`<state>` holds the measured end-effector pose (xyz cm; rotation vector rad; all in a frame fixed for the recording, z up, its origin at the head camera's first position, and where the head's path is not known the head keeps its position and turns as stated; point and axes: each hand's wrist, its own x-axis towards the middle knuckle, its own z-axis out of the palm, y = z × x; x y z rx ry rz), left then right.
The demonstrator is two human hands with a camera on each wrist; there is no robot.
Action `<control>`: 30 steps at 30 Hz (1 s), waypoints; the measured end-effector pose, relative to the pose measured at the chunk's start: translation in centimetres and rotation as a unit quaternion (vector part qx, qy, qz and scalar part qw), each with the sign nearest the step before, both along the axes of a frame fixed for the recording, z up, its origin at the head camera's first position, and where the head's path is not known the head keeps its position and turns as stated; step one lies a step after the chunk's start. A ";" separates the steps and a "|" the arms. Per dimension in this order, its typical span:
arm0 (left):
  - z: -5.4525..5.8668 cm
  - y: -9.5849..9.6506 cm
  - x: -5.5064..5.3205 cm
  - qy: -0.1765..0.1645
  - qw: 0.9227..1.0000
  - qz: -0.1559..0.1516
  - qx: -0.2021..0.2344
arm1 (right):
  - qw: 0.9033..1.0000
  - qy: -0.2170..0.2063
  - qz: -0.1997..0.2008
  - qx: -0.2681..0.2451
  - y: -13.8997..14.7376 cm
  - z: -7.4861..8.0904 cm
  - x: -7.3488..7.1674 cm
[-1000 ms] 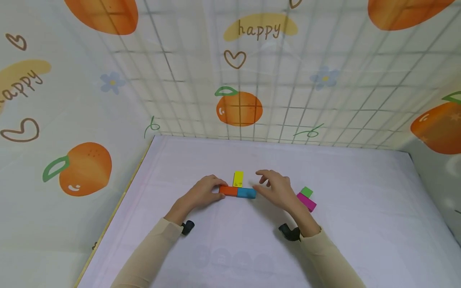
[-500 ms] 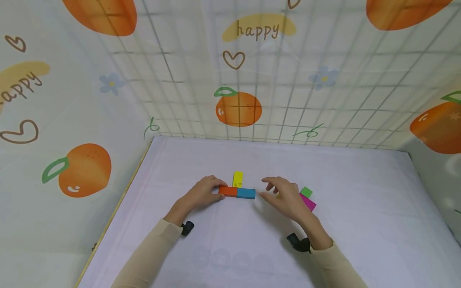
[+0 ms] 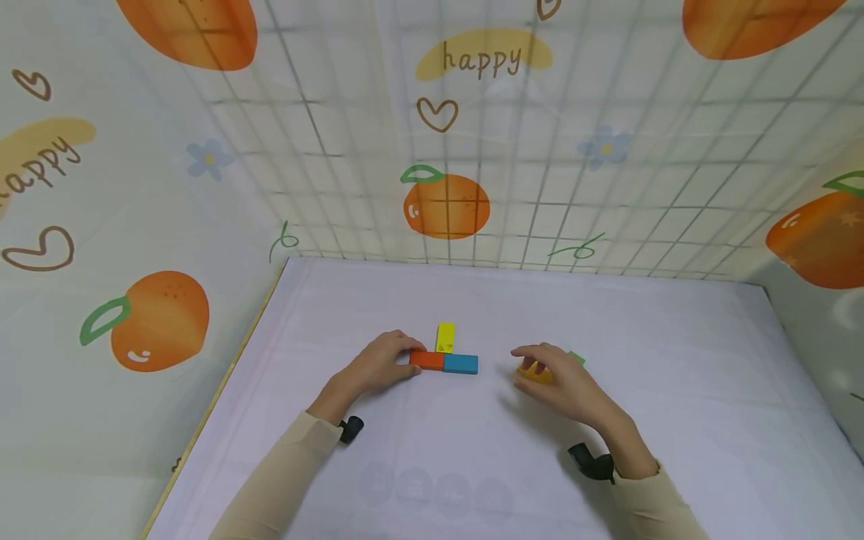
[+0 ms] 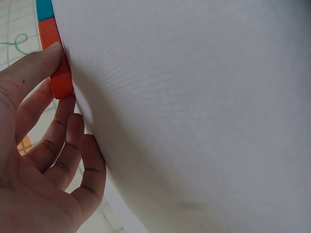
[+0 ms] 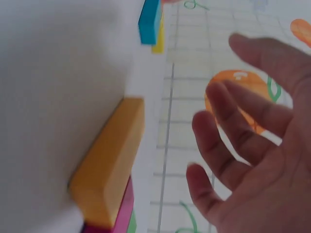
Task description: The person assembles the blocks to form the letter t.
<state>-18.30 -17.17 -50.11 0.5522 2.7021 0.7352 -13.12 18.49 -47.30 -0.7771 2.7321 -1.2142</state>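
Observation:
My left hand [image 3: 381, 361] pinches the left end of a red-orange block [image 3: 432, 361], with the thumb on its near side. A blue block [image 3: 462, 364] lies end to end with it, and a yellow block [image 3: 445, 337] extends away from the back of this row. To the right, my right hand [image 3: 567, 382] hovers over an amber block [image 5: 114, 160], its fingers apart and loosely bent. The right wrist view shows nothing between those fingers. Behind the amber block are a magenta block [image 5: 125, 201], hidden by the hand in the head view, and a green block [image 3: 577, 358].
White cloth covers the table [image 3: 432, 300]. A patterned curtain [image 3: 526, 187] with oranges and grid lines rises behind it, and another printed sheet [image 3: 135, 225] stands at the left. Black wrist cameras [image 3: 590, 463] sit at the cuffs.
My right hand has moved right and toward me, away from the blue block, to over the amber block. The left hand stays on the red-orange block, which has not moved.

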 end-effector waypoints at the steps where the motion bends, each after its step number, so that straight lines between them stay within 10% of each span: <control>1: 0.0 0.0 0.0 0.001 1.000 -0.001 0.002 | 1.000 0.001 0.007 0.001 0.4 0.0 0.0; 30: 0.2 -0.1 0.2 0.003 1.000 -0.001 -0.003 | 0.983 -0.058 0.150 0.083 6.5 -0.9 -3.3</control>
